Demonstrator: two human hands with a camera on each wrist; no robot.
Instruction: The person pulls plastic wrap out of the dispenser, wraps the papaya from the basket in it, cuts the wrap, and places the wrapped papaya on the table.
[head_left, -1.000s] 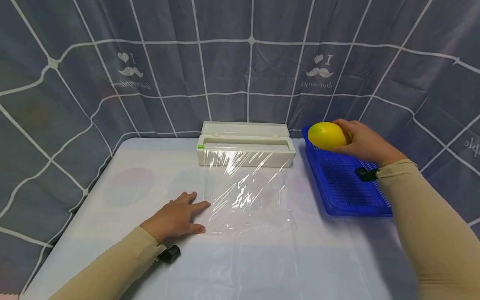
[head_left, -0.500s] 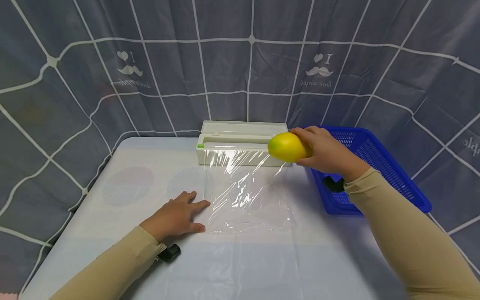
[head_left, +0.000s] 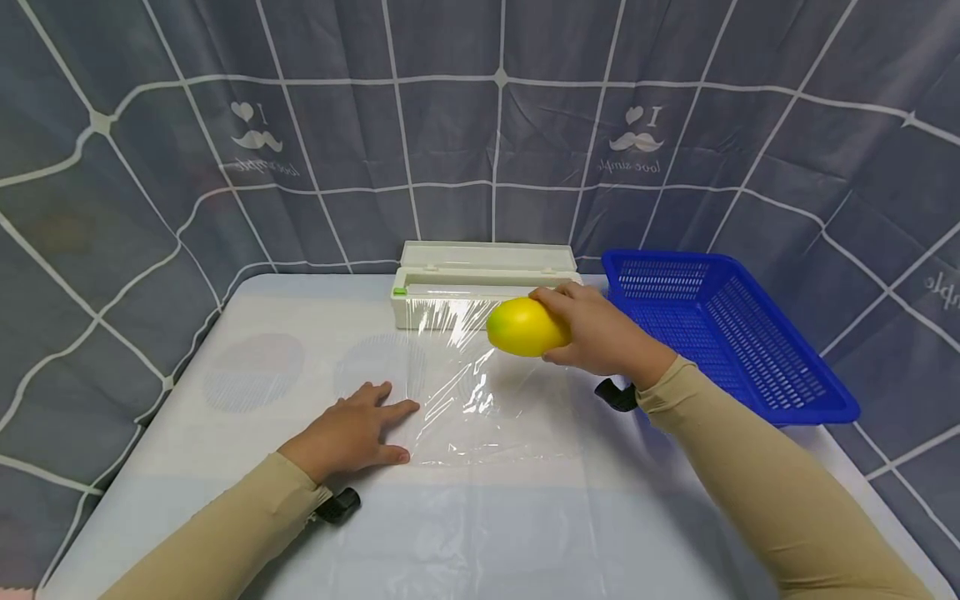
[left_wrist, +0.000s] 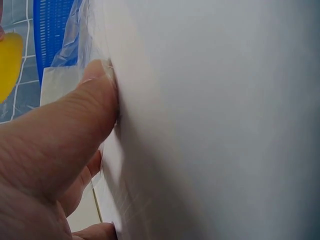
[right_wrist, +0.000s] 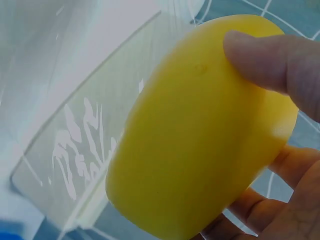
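A smooth yellow mango (head_left: 528, 327) with a greenish end is held in my right hand (head_left: 596, 332), above the sheet of cling film (head_left: 487, 408). In the right wrist view, the thumb lies along one side of the mango (right_wrist: 200, 135) and the fingers curl round the other. The clear film runs from a white dispenser box (head_left: 420, 313), its lid raised, toward me over the table. My left hand (head_left: 348, 433) rests with spread fingers at the film's left edge. Up close in the left wrist view, the thumb (left_wrist: 95, 107) touches the film's edge against the tabletop.
A blue plastic basket (head_left: 757, 333) stands at the right, behind my right forearm. The white-covered table (head_left: 262, 450) reaches back to a grey curtain (head_left: 450, 125) with white grid lines, which encloses the far side and both sides.
My right hand has carried the mango left from over the blue basket to above the film, and a little toward me. My left hand has stayed in place.
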